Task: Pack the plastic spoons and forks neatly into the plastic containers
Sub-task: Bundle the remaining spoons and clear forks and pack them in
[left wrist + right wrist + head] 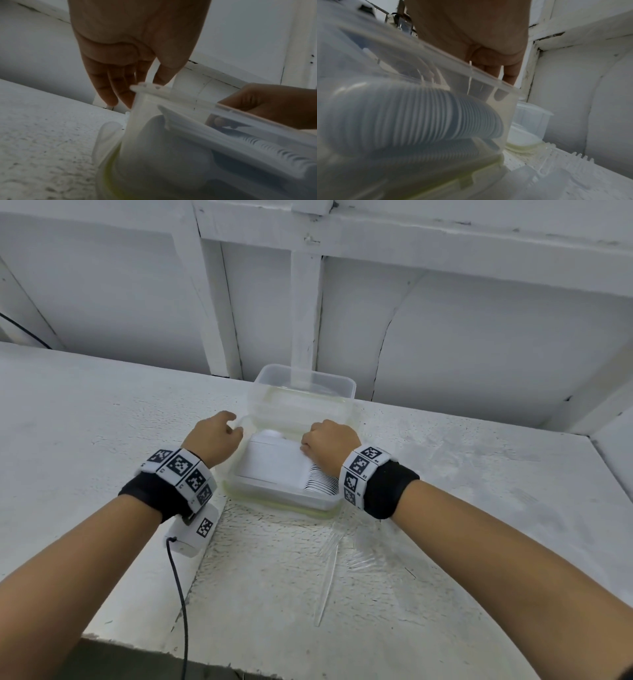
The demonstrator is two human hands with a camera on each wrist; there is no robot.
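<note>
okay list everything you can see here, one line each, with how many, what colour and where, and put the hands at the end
near container: one, clear plastic, on the table between the hands
nested spoons: one stack, count unreadable, white, inside the near container at its right
far container: one, clear plastic, behind the near one by the wall
loose cutlery: a few clear pieces, exact count unclear, on the table in front of the near container
table: one, white, rough surface
wall: white, painted, behind the table
left hand: fingers at the near container's left rim
right hand: fingers curled down inside the near container
</note>
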